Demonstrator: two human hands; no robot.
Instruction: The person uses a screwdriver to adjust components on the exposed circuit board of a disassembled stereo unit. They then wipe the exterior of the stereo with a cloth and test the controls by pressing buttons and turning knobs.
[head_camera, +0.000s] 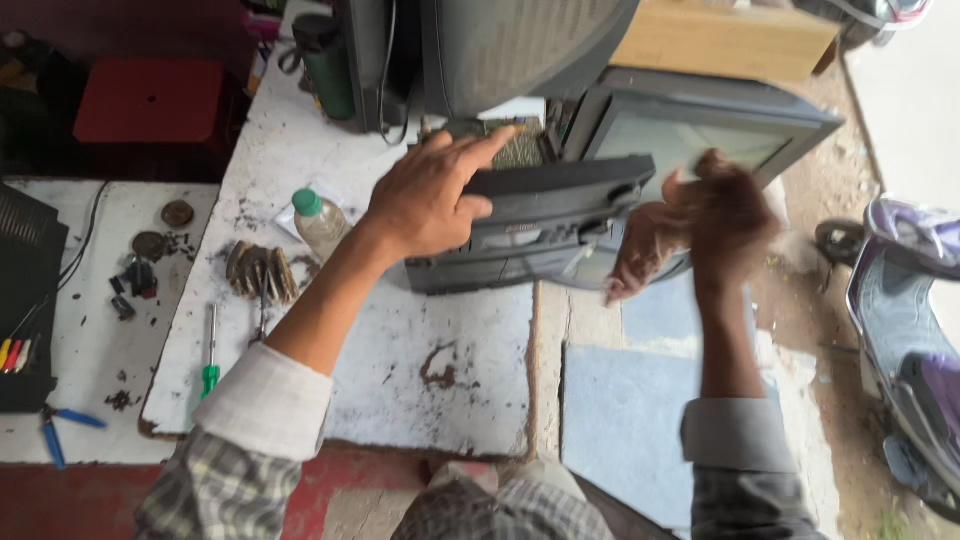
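Resting at the centre of the head view, the left hand (425, 200) lies flat on the top edge of a dark set (545, 225), fingers pressed together and stretched toward the upper right, thumb hooked over the front. The right hand (700, 225) hovers just right of centre, blurred in motion beside the set's end; whether its fingers are spread or curled I cannot tell, and it seems to grip nothing. The set sits at frame centre on the white bench (400, 380), its long axis running left to right and tilting slightly upward to the right, its front turned toward the lower edge of the frame. A second set (700, 135) leans behind it at upper right. Bracing works best, I judge, with the left palm kept firm so the casing cannot slide. A bottle (318, 222), a brush (258, 272) and a screwdriver (210, 355) lie left of centre.
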